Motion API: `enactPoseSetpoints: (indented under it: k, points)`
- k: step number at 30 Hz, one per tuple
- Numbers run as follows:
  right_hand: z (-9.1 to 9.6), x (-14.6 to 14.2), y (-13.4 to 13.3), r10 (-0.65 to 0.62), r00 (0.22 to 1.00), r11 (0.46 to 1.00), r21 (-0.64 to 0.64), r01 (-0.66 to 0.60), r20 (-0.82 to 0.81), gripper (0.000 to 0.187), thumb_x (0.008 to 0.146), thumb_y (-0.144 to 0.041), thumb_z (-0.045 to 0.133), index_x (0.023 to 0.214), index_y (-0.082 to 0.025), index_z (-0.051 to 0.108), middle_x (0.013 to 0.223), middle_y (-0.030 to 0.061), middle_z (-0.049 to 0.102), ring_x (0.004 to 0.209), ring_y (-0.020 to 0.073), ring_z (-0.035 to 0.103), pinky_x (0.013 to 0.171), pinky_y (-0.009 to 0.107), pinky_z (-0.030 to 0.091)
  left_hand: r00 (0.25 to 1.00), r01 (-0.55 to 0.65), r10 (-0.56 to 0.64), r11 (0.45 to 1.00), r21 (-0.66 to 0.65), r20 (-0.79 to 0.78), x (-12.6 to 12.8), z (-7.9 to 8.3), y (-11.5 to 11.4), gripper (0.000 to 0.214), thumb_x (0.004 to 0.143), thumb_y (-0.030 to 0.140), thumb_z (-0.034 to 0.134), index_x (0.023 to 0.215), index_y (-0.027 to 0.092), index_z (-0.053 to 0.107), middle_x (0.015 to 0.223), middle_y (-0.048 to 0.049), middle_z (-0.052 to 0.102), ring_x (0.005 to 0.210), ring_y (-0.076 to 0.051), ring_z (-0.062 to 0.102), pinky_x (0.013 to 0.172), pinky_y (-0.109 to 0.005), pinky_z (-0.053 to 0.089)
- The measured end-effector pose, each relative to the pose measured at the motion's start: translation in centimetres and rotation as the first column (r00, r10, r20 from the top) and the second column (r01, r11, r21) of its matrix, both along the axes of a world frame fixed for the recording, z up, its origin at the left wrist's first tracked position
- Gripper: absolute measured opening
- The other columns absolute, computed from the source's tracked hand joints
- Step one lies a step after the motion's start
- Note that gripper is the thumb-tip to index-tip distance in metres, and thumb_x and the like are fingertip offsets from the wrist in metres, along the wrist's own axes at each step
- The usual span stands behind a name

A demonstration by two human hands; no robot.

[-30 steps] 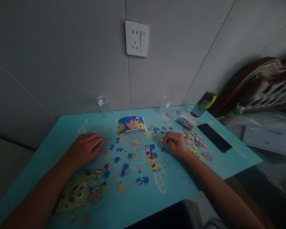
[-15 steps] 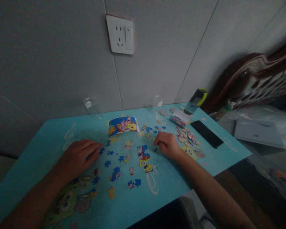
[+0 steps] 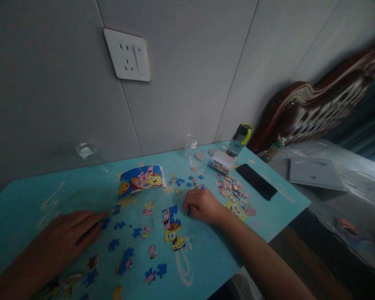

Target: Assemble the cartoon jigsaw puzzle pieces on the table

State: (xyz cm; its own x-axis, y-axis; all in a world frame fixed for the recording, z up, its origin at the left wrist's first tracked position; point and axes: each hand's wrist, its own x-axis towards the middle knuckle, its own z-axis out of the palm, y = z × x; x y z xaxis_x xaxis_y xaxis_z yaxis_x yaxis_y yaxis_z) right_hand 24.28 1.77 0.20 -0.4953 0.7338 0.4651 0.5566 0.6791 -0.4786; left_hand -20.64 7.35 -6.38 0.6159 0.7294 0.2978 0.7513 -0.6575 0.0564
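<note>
My left hand [image 3: 70, 233] lies low over the left side of the table, fingers stretched out, fingertips at a blue puzzle piece [image 3: 105, 223]. My right hand [image 3: 203, 205] has its fingers curled, with a small dark puzzle piece [image 3: 189, 211] at the fingertips, partly hidden. Left of that hand lies a joined section of puzzle [image 3: 173, 229] with pink and yellow cartoon figures. Loose blue pieces, such as a joined blue clump [image 3: 126, 261] and a blue-pink pair [image 3: 156, 273], lie between the hands. Behind them a curved picture sheet [image 3: 143, 180] shows the cartoon scene.
A heap of puzzle pieces [image 3: 231, 187] lies right, near a black phone [image 3: 256, 181], a small box [image 3: 221, 162] and a bottle with a yellow-green loop [image 3: 239, 139]. Clear plastic containers [image 3: 92, 156] stand by the wall. A laptop [image 3: 315, 174] sits beyond the table's right edge.
The view has turned right, so everything sits further left and lower. My right fingers have come down over the small piece that lay beside them. My left hand stays by the blue piece.
</note>
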Motion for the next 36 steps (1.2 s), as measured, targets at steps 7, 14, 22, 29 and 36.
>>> enactPoseSetpoints:
  k: [7,14,22,29,36]
  points:
    - [0.9,3.9,0.3,-0.550,0.806,0.827,-0.008,0.562,-0.218,0.032,0.078,-0.007,0.040,0.081,-0.019,0.070,0.068,0.0029,0.068,0.057,0.0170,0.060,0.052,0.026,0.042,0.996,0.080,-0.078,0.996,0.046,-0.032,0.9,1.5,-1.0,0.030,0.099,0.042,0.050,0.119,0.032,0.071,0.116,-0.0038,0.071,0.100,-0.025,0.066,0.087,-0.043,0.050]
    - [1.3,4.4,0.7,-0.743,0.669,0.659,-0.150,0.737,0.026,0.029,0.084,-0.018,0.048,0.088,-0.022,0.077,0.079,0.0029,0.076,0.060,0.0178,0.064,0.058,0.029,0.045,0.997,0.075,-0.074,0.997,0.025,-0.022,1.6,2.8,-1.8,0.034,0.099,0.038,0.051,0.128,0.031,0.066,0.123,-0.0039,0.067,0.103,-0.026,0.064,0.088,-0.043,0.049]
    - [-0.2,5.6,1.7,-0.688,0.659,0.687,-0.023,0.727,0.304,0.027,0.091,-0.028,0.054,0.098,-0.021,0.079,0.097,0.0107,0.076,0.079,0.0237,0.069,0.073,0.034,0.050,0.995,0.097,-0.098,0.995,0.018,0.035,2.4,3.4,-2.2,0.034,0.099,0.036,0.052,0.131,0.030,0.063,0.133,-0.0048,0.062,0.117,-0.026,0.060,0.102,-0.046,0.048]
    - [-0.7,5.8,2.1,-0.679,0.663,0.700,0.008,0.714,0.316,0.027,0.091,-0.028,0.054,0.095,-0.020,0.079,0.098,0.0119,0.074,0.080,0.0246,0.068,0.074,0.035,0.050,0.991,0.086,-0.089,0.996,0.032,0.104,2.7,4.3,-2.2,0.028,0.098,0.034,0.054,0.123,0.028,0.067,0.126,-0.0054,0.067,0.114,-0.025,0.063,0.100,-0.045,0.050]
    - [-0.2,6.2,2.1,-0.728,0.639,0.670,0.061,0.740,0.248,0.032,0.092,-0.025,0.050,0.109,-0.018,0.078,0.100,0.0114,0.075,0.088,0.0254,0.067,0.086,0.039,0.051,0.982,0.123,-0.123,0.992,0.007,0.144,3.2,3.8,-2.3,0.035,0.098,0.032,0.055,0.132,0.028,0.062,0.133,-0.0047,0.065,0.120,-0.025,0.062,0.107,-0.045,0.048]
